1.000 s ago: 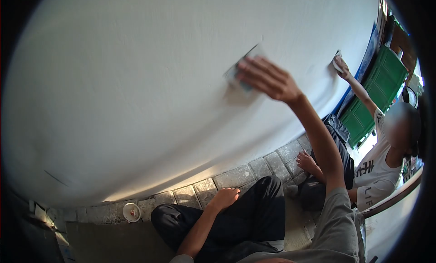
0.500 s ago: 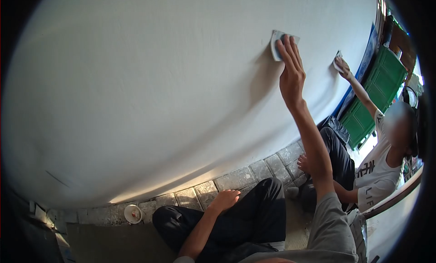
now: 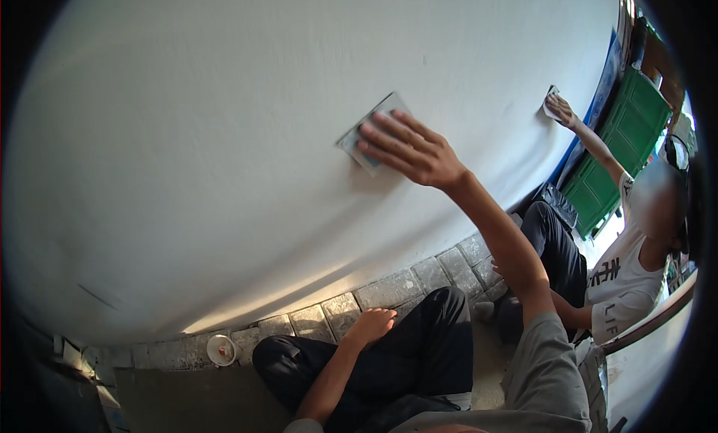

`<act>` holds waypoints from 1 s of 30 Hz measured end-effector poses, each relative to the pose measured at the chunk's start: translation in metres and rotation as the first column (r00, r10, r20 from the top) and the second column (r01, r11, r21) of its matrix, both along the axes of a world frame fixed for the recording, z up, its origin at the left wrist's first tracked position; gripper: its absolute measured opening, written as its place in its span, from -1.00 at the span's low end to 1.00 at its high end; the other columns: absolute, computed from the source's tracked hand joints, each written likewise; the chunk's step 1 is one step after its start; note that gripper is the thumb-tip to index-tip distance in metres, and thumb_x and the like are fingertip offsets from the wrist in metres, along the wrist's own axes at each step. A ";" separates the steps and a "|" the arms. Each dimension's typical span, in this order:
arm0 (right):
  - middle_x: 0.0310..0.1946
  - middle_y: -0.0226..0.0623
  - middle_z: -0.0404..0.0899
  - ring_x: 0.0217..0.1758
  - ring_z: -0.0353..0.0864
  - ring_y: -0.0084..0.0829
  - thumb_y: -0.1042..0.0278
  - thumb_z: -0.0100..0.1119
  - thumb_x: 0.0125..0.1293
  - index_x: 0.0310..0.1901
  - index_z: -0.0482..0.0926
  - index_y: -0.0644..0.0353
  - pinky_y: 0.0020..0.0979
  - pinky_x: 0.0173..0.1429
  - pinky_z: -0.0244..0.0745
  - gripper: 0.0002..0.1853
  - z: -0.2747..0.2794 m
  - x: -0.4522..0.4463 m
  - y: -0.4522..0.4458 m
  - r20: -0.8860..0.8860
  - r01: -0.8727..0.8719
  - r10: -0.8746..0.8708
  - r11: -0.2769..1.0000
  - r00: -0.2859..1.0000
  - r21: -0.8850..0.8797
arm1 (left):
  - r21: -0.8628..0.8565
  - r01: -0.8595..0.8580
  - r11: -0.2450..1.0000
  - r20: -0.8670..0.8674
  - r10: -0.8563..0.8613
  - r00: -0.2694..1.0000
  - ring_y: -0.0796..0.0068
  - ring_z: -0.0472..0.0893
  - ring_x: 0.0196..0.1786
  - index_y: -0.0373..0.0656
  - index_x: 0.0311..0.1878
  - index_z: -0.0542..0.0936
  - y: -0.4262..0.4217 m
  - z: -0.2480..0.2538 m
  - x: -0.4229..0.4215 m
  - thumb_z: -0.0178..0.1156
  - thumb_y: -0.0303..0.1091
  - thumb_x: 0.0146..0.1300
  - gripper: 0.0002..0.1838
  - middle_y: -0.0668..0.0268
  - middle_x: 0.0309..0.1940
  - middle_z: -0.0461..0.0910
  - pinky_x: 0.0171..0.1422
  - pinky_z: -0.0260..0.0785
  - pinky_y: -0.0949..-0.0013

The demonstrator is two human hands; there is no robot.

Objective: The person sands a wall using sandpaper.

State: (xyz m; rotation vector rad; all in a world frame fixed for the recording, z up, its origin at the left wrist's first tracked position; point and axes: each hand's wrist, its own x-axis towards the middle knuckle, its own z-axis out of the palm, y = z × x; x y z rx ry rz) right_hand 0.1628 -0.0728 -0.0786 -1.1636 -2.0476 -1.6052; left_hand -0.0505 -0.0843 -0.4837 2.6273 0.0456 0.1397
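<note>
Fingers (image 3: 389,137) of the right hand (image 3: 422,155) stretched out, slightly spread, laid flat over a thin pale sheet (image 3: 350,141) on the white wall (image 3: 224,134); thumb hidden. Sheet is greyish-white, straight-edged with sharp corners, a thin dark line on its upper-left edge, bluish patch showing at the fingers. Lies tilted, corners poking out past the fingertips; too blurred for any marking. Shadow on wall just below the hand.

Below and left of those fingers: short dark line on wall, then white cup (image 3: 221,350) on the ground by the grey paving blocks (image 3: 310,323), small reddish bit inside. Left hand (image 3: 369,327) is lower down, on the dark trousers (image 3: 404,358), holding nothing visible; fingers close together, grip can't be told.

Right of the right-hand fingers, well apart: a co-worker's hand (image 3: 562,110) on a white piece (image 3: 550,111) against the same wall. Green panel (image 3: 617,149) beyond it.
</note>
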 end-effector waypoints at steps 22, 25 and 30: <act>0.41 -0.26 0.45 0.52 0.35 -0.22 0.89 0.05 0.14 0.33 0.55 0.03 -0.07 0.58 0.29 -0.28 0.019 0.008 0.010 -0.433 0.170 -0.004 0.923 0.901 0.345 | -0.047 -0.022 0.999 -0.012 0.022 1.000 0.11 0.68 0.03 -0.12 0.16 0.58 0.002 0.004 -0.004 0.10 -0.23 0.41 -0.67 0.13 -0.09 0.71 0.15 0.50 0.04; 0.42 -0.33 0.44 0.52 0.35 -0.25 0.87 0.05 0.18 0.35 0.53 -0.02 -0.11 0.60 0.29 -0.28 0.002 -0.004 0.016 -0.286 0.074 -0.012 0.976 0.958 0.205 | -0.042 -0.018 0.999 -0.044 0.016 0.999 0.12 0.68 0.03 -0.11 0.15 0.59 0.001 0.003 -0.002 0.11 -0.21 0.41 -0.67 0.14 -0.09 0.70 0.14 0.51 0.04; 0.40 -0.36 0.47 0.51 0.36 -0.23 0.84 0.04 0.23 0.31 0.57 -0.04 -0.08 0.57 0.32 -0.34 0.022 0.016 0.013 -0.410 0.136 0.028 0.921 0.912 0.365 | -0.059 -0.021 0.998 0.021 0.022 1.000 0.14 0.68 0.05 -0.11 0.15 0.59 0.001 0.005 -0.003 0.08 -0.19 0.44 -0.66 0.13 -0.06 0.71 0.16 0.51 0.07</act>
